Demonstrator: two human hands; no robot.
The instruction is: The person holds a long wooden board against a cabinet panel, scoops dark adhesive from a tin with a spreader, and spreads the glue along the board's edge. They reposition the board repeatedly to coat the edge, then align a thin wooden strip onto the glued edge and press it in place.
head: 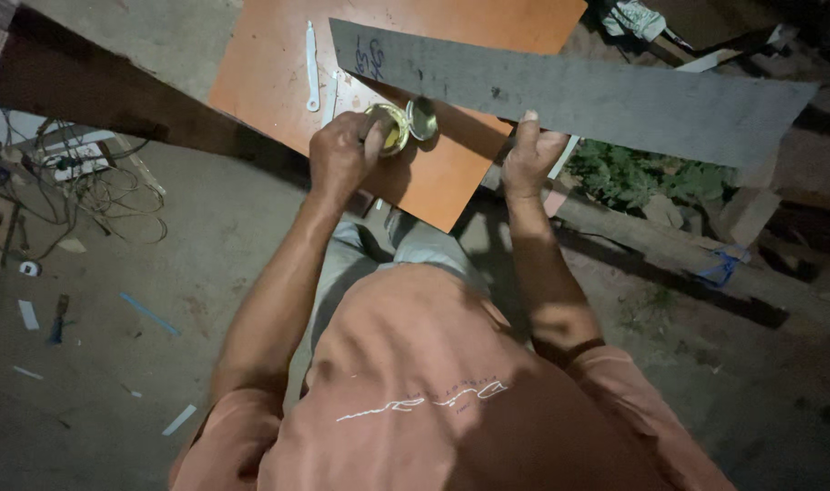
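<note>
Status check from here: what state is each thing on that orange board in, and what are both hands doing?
Small tin: open, yellowish content showing, on the orange board.
Tin lid: off, lying beside the tin.
Grey strip: flat across the board, overhanging its right edge.
White stick: lying flat, untouched.
Left hand: gripping the tin.
Right hand: holding the strip's near edge.

- Board, upper centre of frame: plain orange.
- Long strip, upper right: grey, dark scribbled marks.
- Tin, centre: yellowish inside.
- Shirt, lower centre: salmon, thin white line print.
</note>
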